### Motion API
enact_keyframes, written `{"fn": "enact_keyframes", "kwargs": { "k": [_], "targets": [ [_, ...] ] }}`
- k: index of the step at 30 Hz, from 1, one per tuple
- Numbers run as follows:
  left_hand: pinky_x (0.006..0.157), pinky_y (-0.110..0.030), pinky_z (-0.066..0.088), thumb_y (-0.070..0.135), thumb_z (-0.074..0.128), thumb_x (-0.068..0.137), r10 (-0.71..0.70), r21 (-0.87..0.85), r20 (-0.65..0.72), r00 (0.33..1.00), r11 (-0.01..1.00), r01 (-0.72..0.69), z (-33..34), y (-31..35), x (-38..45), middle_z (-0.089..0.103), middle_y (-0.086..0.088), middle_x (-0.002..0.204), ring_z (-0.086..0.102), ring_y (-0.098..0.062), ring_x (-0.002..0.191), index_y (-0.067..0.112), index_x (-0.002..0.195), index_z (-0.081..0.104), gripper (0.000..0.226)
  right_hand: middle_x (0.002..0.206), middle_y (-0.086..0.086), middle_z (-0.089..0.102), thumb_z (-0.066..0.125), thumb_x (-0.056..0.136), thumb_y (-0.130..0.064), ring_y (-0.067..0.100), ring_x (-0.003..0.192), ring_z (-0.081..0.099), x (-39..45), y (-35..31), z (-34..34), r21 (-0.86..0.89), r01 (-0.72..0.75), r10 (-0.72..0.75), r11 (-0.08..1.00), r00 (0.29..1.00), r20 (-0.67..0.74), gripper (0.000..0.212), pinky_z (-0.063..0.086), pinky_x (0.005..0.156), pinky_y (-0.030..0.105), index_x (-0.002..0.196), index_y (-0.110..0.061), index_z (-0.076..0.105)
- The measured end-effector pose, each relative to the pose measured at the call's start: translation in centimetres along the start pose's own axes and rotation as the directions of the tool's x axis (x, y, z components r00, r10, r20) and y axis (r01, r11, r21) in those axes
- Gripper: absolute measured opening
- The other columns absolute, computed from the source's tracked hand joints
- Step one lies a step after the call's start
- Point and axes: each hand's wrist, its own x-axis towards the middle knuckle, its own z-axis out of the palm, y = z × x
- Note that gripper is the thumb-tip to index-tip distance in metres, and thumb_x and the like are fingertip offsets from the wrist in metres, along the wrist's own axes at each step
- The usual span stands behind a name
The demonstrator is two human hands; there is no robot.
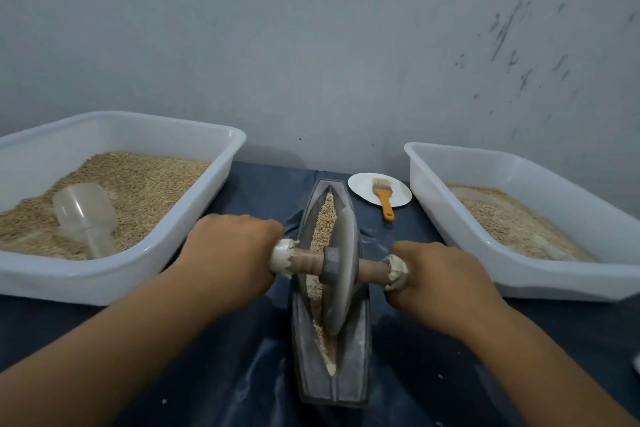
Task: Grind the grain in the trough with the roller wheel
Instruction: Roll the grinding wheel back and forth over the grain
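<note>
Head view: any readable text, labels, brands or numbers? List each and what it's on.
None readable.
White bins: no label or print showing.
Brush on the paper plate: no brand visible.
Trough and roller wheel: bare, only flour dust.
Wall: scuff marks, not writing.
</note>
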Motion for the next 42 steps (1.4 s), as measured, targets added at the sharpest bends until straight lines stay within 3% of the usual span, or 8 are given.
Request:
{"fn": "enact_keyframes", "kwargs": {
  "k": [9,16,19,23,27,34,39,42],
  "targets": [
    [0.057,-0.026,0.031,0.042,0.055,0.074,-0.013,0.002,-0.036,0.999,1.000,0.013,-0.4,0.0,-1.3,0.047,0.010,0.064,0.050,-0.009,0.065,0.032,0.076,0.042,0.017,0.066,-0.012,0.056,0.056,0.068,-0.045,0.004,0.061,0.052,-0.7,-0.1,-1.5,0.015,0.020,-0.022,1.000,0.982,0.188,0.014,0.031,0.047,0.023,0.071,-0.038,0.045],
    [0.058,-0.027,0.038,0.034,0.059,0.074,-0.083,-0.042,-0.037,0.996,0.996,0.082,2.9,-0.3,3.1,0.047,0.008,0.063,0.049,-0.015,0.063,0.029,0.073,0.041,0.018,0.064,-0.010,0.046,0.057,0.076,-0.043,0.016,0.058,0.041,4.2,-0.1,1.4,-0.113,-0.035,0.024,0.993,0.995,-0.101,0.022,0.023,0.047,0.027,0.076,-0.031,0.039],
    [0.059,-0.028,0.039,0.033,0.058,0.075,-0.086,-0.053,-0.058,0.995,0.995,0.083,3.0,-0.2,3.8,0.043,0.008,0.061,0.047,-0.016,0.062,0.029,0.073,0.040,0.018,0.069,-0.008,0.052,0.057,0.077,-0.041,0.018,0.062,0.045,5.1,0.1,1.8,-0.096,-0.034,0.023,0.995,0.993,-0.113,0.020,0.029,0.051,0.029,0.080,-0.030,0.040],
    [0.056,-0.028,0.034,0.033,0.058,0.075,-0.045,-0.036,-0.114,0.992,0.999,0.041,2.5,-0.1,1.7,0.044,0.007,0.061,0.046,-0.016,0.059,0.029,0.072,0.039,0.020,0.062,-0.010,0.042,0.058,0.076,-0.043,0.014,0.058,0.041,3.3,0.0,1.6,-0.117,-0.026,0.011,0.993,0.992,-0.124,0.027,0.025,0.048,0.028,0.070,-0.031,0.034],
    [0.047,-0.025,0.028,0.027,0.073,0.058,0.075,-0.040,-0.237,0.969,0.995,-0.087,1.9,-0.5,-0.8,0.047,0.008,0.049,0.046,-0.018,0.044,0.027,0.062,0.045,0.029,0.056,-0.010,0.040,0.056,0.071,-0.048,0.010,0.053,0.041,0.5,0.0,1.5,-0.175,0.011,-0.033,0.985,0.992,-0.125,0.030,0.017,0.043,0.025,0.067,-0.033,0.030],
    [0.061,-0.028,0.033,0.035,0.058,0.077,-0.062,0.000,-0.078,0.995,0.998,0.063,1.8,0.2,2.6,0.043,0.009,0.064,0.047,-0.014,0.064,0.030,0.073,0.039,0.020,0.066,-0.010,0.045,0.056,0.078,-0.041,0.017,0.061,0.043,3.8,-0.3,1.6,-0.047,-0.059,0.056,0.997,0.996,-0.062,0.026,0.028,0.052,0.029,0.071,-0.030,0.033],
    [0.059,-0.028,0.036,0.034,0.057,0.079,-0.064,-0.023,-0.098,0.993,0.998,0.062,1.5,0.4,1.2,0.053,0.008,0.068,0.052,-0.015,0.064,0.028,0.074,0.043,0.016,0.066,-0.009,0.047,0.059,0.078,-0.041,0.016,0.063,0.050,2.6,-0.6,1.4,-0.102,-0.034,0.021,0.994,0.992,-0.126,0.023,0.034,0.053,0.029,0.077,-0.030,0.039],
    [0.050,-0.029,0.034,0.026,0.070,0.066,0.016,-0.051,-0.223,0.975,0.998,-0.028,1.0,0.4,-1.5,0.051,0.005,0.056,0.049,-0.021,0.051,0.025,0.066,0.046,0.024,0.055,-0.009,0.040,0.067,0.068,-0.038,0.014,0.050,0.044,-0.3,-0.9,1.4,-0.179,0.002,-0.045,0.984,0.971,-0.235,0.030,0.023,0.043,0.026,0.068,-0.031,0.039]
  ]
}}
